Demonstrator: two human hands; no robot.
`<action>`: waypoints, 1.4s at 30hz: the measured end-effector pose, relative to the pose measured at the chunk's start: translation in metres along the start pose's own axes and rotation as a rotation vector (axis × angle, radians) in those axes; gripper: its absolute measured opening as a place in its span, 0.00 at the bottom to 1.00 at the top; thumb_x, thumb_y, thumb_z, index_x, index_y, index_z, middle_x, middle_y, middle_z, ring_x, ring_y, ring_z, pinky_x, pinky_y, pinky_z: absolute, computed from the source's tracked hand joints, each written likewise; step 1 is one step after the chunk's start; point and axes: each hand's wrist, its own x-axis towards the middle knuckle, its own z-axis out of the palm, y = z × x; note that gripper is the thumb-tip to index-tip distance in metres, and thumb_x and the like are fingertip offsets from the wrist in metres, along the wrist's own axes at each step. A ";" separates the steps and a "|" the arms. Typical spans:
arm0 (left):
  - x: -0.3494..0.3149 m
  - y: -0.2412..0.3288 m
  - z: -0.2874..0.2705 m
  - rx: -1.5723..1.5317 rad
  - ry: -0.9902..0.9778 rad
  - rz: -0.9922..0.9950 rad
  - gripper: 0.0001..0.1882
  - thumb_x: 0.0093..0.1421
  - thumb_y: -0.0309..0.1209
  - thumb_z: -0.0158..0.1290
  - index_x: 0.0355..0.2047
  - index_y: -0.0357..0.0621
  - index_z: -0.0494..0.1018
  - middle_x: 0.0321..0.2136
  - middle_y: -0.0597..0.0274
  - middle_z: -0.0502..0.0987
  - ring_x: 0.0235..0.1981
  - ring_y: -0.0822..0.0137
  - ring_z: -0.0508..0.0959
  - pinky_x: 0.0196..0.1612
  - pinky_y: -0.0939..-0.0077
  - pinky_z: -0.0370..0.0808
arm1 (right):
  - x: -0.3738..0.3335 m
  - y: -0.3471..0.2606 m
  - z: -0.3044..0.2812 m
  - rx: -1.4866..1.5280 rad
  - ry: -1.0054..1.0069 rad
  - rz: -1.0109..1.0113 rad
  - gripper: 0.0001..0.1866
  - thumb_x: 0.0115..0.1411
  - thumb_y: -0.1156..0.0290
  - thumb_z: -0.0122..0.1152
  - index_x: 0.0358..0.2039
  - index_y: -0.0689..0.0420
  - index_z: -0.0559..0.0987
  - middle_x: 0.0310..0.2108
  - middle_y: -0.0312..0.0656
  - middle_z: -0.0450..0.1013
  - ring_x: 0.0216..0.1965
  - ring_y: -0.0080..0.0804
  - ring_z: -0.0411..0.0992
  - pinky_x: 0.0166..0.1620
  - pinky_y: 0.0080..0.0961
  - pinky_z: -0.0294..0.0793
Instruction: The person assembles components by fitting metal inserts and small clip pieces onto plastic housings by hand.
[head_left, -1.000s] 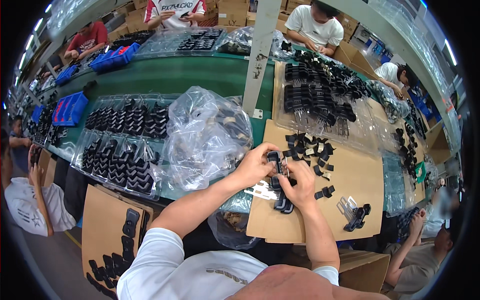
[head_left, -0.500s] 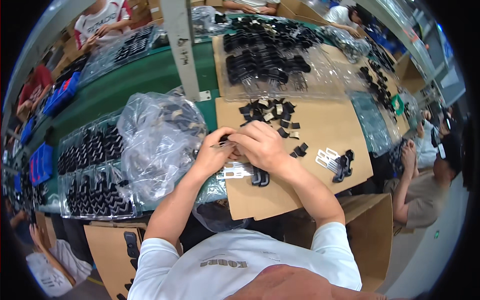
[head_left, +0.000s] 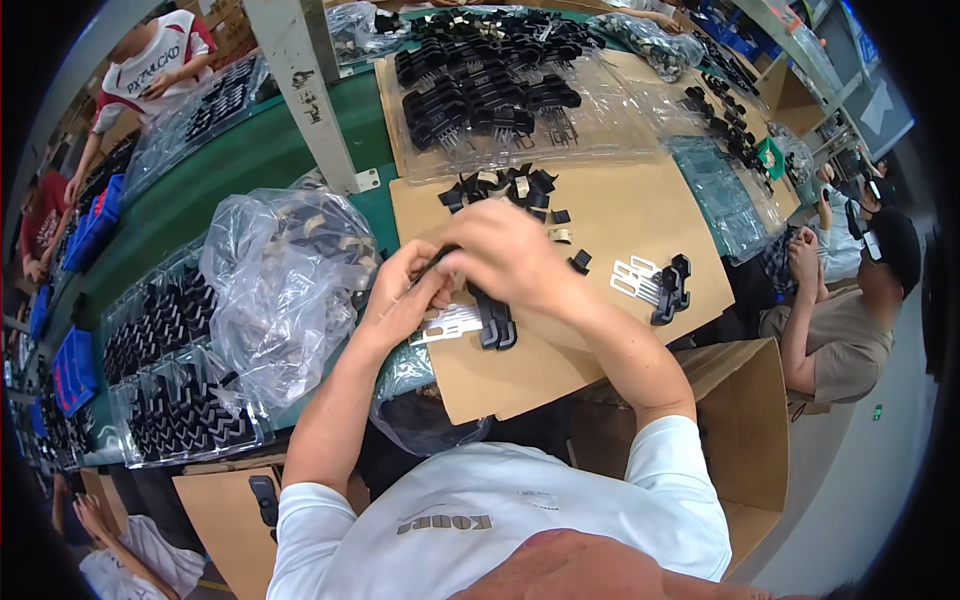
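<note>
Both my hands meet over the near part of a cardboard sheet (head_left: 640, 200). My left hand (head_left: 400, 295) is closed, its thumb and fingers pinching a small dark piece (head_left: 438, 258) whose shape is mostly hidden. My right hand (head_left: 505, 250) is somewhat blurred; its fingers curl over the same piece from the right. Just below them lie black bent parts (head_left: 497, 325) with flat silver metal prongs (head_left: 450, 324). Beyond the right hand sits a loose pile of short black and beige curved pieces (head_left: 530, 188).
More pronged black parts (head_left: 672, 290) rest at the sheet's right. A clear plastic bag (head_left: 285, 290) bulges on the left, beside clear trays (head_left: 185, 405) of black parts. A metal post (head_left: 310, 100) rises behind. Many black assemblies (head_left: 480, 100) are piled at the back. Co-workers sit around.
The view has shifted, so the table sits further left and higher. My right hand has turned over the dark piece, its back now more raised. Both hands stay together.
</note>
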 end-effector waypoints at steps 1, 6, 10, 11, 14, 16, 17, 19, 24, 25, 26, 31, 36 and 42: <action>0.001 -0.002 -0.001 -0.100 0.032 -0.072 0.08 0.70 0.27 0.52 0.46 0.35 0.73 0.33 0.59 0.79 0.27 0.73 0.76 0.30 0.81 0.75 | -0.002 0.006 -0.008 -0.045 0.052 0.098 0.08 0.56 0.69 0.71 0.34 0.58 0.84 0.36 0.40 0.80 0.37 0.39 0.77 0.42 0.33 0.77; 0.003 -0.005 -0.009 -0.327 0.136 -0.216 0.10 0.73 0.31 0.51 0.47 0.36 0.70 0.32 0.59 0.78 0.26 0.73 0.75 0.29 0.81 0.74 | -0.036 0.043 -0.059 -0.677 -0.181 0.404 0.08 0.58 0.67 0.68 0.34 0.58 0.85 0.34 0.41 0.80 0.32 0.41 0.78 0.38 0.34 0.77; 0.000 -0.007 -0.004 -0.369 0.161 -0.216 0.10 0.73 0.31 0.50 0.48 0.37 0.69 0.32 0.60 0.78 0.26 0.74 0.74 0.29 0.82 0.74 | -0.059 0.061 -0.069 -0.786 -0.404 0.601 0.09 0.59 0.66 0.68 0.36 0.57 0.84 0.34 0.41 0.79 0.33 0.43 0.78 0.38 0.34 0.77; 0.000 -0.008 -0.004 -0.385 0.161 -0.213 0.10 0.73 0.31 0.50 0.48 0.37 0.69 0.32 0.60 0.78 0.26 0.74 0.74 0.29 0.82 0.74 | -0.061 0.062 -0.068 -0.731 -0.424 0.633 0.09 0.59 0.66 0.68 0.36 0.57 0.84 0.34 0.41 0.79 0.33 0.42 0.78 0.38 0.34 0.77; 0.000 -0.008 -0.005 -0.415 0.163 -0.201 0.10 0.73 0.30 0.50 0.49 0.37 0.69 0.32 0.60 0.77 0.25 0.75 0.74 0.28 0.82 0.74 | -0.062 0.062 -0.069 -0.623 -0.462 0.693 0.10 0.58 0.66 0.68 0.37 0.58 0.84 0.33 0.41 0.78 0.33 0.42 0.77 0.38 0.34 0.77; -0.001 -0.005 -0.006 -0.381 0.178 -0.213 0.10 0.73 0.31 0.51 0.47 0.37 0.69 0.32 0.60 0.77 0.26 0.75 0.74 0.29 0.82 0.74 | -0.061 0.061 -0.072 -0.536 -0.465 0.705 0.10 0.58 0.66 0.67 0.36 0.58 0.84 0.34 0.41 0.78 0.34 0.43 0.78 0.39 0.35 0.77; -0.001 -0.003 -0.006 -0.364 0.183 -0.220 0.09 0.73 0.31 0.51 0.47 0.37 0.69 0.32 0.60 0.77 0.26 0.75 0.74 0.29 0.82 0.74 | -0.061 0.060 -0.074 -0.493 -0.466 0.714 0.10 0.58 0.66 0.67 0.36 0.58 0.84 0.34 0.40 0.78 0.34 0.44 0.78 0.39 0.36 0.78; 0.000 -0.003 -0.005 -0.350 0.182 -0.226 0.09 0.73 0.31 0.52 0.46 0.37 0.69 0.32 0.60 0.77 0.27 0.75 0.74 0.29 0.82 0.74 | -0.061 0.060 -0.076 -0.455 -0.465 0.727 0.10 0.57 0.66 0.66 0.36 0.57 0.84 0.34 0.40 0.78 0.34 0.45 0.78 0.40 0.37 0.78; 0.001 -0.007 -0.004 -0.321 0.192 -0.177 0.10 0.72 0.29 0.51 0.48 0.37 0.69 0.32 0.60 0.77 0.26 0.75 0.74 0.29 0.82 0.74 | -0.061 0.059 -0.074 -0.543 -0.491 0.644 0.10 0.59 0.70 0.66 0.40 0.60 0.84 0.34 0.40 0.78 0.31 0.36 0.75 0.38 0.29 0.75; 0.002 -0.008 -0.003 -0.347 0.202 -0.176 0.10 0.71 0.29 0.52 0.48 0.37 0.69 0.32 0.60 0.77 0.26 0.75 0.74 0.29 0.82 0.74 | -0.058 0.057 -0.072 -0.488 -0.392 0.647 0.10 0.60 0.70 0.66 0.40 0.60 0.84 0.34 0.40 0.78 0.31 0.35 0.75 0.38 0.29 0.74; 0.002 -0.009 -0.003 -0.372 0.214 -0.175 0.10 0.71 0.29 0.52 0.47 0.37 0.69 0.32 0.60 0.77 0.26 0.75 0.74 0.30 0.82 0.74 | -0.055 0.056 -0.070 -0.433 -0.292 0.648 0.10 0.60 0.70 0.65 0.41 0.61 0.84 0.33 0.39 0.78 0.30 0.34 0.74 0.37 0.28 0.74; 0.002 -0.010 -0.003 -0.456 0.241 -0.193 0.10 0.69 0.29 0.56 0.45 0.36 0.71 0.33 0.59 0.78 0.27 0.74 0.74 0.31 0.81 0.75 | -0.032 0.037 -0.042 -0.084 -0.035 0.769 0.11 0.65 0.69 0.63 0.41 0.63 0.83 0.29 0.38 0.78 0.26 0.27 0.71 0.32 0.22 0.71; 0.002 -0.009 -0.001 -0.492 0.245 -0.198 0.10 0.68 0.30 0.59 0.43 0.35 0.72 0.33 0.58 0.78 0.27 0.73 0.75 0.32 0.81 0.75 | -0.013 0.017 0.011 0.443 0.083 0.887 0.09 0.66 0.72 0.62 0.41 0.65 0.82 0.28 0.37 0.79 0.25 0.21 0.72 0.31 0.18 0.71; 0.002 -0.008 -0.002 -0.521 0.237 -0.231 0.11 0.67 0.31 0.61 0.41 0.36 0.73 0.32 0.58 0.78 0.28 0.73 0.75 0.32 0.82 0.74 | -0.017 0.021 0.038 -0.106 0.137 0.206 0.07 0.58 0.80 0.67 0.38 0.63 0.83 0.31 0.38 0.81 0.26 0.28 0.77 0.31 0.22 0.75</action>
